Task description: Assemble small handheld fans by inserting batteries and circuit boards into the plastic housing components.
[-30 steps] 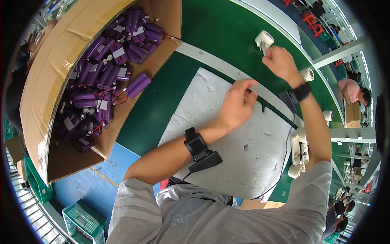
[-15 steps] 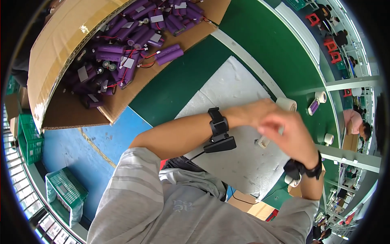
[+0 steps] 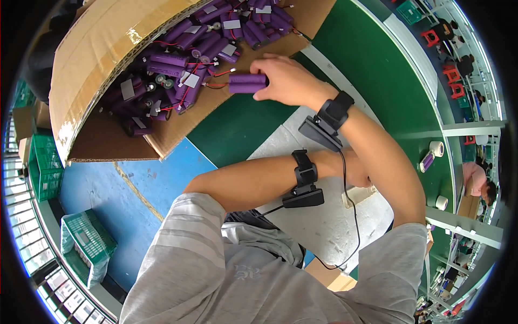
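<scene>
At the rim of the cardboard box, my right hand (image 3: 288, 81) grips the end of a purple battery pack (image 3: 247, 83) between thumb and fingers. Red wires with a white connector trail from the pack's far end. Many similar purple battery packs (image 3: 167, 67) with white labels lie heaped inside the box. My left hand (image 3: 356, 168) rests low over the white foam sheet (image 3: 275, 140), its fingers hidden behind my right forearm. Beside that hand on the foam is a cream-coloured piece (image 3: 359, 197), partly covered, whose kind I cannot make out.
The big open cardboard box (image 3: 102, 59) sits at the upper left on the green tabletop (image 3: 372, 59). A white roll (image 3: 437, 148) and another purple battery pack (image 3: 427, 161) lie at the right. Green crates (image 3: 89, 243) stand on the blue floor. A cable hangs from my right wrist strap.
My right hand has swung from beside my left hand up to the box and taken hold of the purple battery pack at its rim. My left hand stays over the foam.
</scene>
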Demonstrator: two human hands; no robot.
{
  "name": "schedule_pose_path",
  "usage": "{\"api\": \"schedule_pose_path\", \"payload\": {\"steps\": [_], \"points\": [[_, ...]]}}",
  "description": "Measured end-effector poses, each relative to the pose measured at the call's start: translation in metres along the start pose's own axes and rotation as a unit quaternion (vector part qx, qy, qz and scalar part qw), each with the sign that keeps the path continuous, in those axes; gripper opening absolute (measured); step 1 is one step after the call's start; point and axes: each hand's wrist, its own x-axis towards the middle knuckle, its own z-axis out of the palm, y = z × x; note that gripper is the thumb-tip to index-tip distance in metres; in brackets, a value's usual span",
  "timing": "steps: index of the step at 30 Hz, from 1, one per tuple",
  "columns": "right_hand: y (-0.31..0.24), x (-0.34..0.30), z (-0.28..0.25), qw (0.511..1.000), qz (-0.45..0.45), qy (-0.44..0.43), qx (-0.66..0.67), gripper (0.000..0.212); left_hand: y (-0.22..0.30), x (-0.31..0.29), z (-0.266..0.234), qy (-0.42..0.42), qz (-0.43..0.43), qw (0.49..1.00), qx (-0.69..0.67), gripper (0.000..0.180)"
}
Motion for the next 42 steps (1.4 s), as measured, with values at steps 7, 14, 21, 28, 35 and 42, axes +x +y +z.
{"api": "schedule_pose_path", "payload": {"steps": [7, 14, 21, 28, 35, 42], "points": [[-0.032, -0.086, -0.07, 0.967, 0.158, -0.038, 0.199, 0.039, 0.031, 0.004, -0.042, -0.092, -0.05, 0.993, -0.054, 0.029], [-0.065, -0.262, -0.089, 0.789, 0.176, 0.306, 0.503, 0.044, 0.048, 0.019, -0.04, -0.162, -0.102, 0.973, -0.13, 0.025], [-0.046, -0.355, -0.01, 0.694, 0.266, 0.357, 0.565, 0.03, 0.048, 0.015, -0.048, -0.208, -0.19, 0.936, -0.212, 0.043], [-0.051, -0.324, 0.046, 0.805, 0.382, 0.4, 0.214, 0.017, 0.053, 0.014, -0.051, -0.231, -0.26, 0.9, -0.262, 0.042], [-0.043, -0.321, 0.061, 0.823, 0.358, 0.422, 0.126, 0.02, 0.061, 0.017, -0.058, -0.248, -0.307, 0.879, -0.267, 0.033], [-0.041, -0.316, 0.056, 0.835, 0.33, 0.429, 0.099, 0.02, 0.057, 0.017, -0.06, -0.167, -0.07, 0.983, -0.033, 0.02]]}}
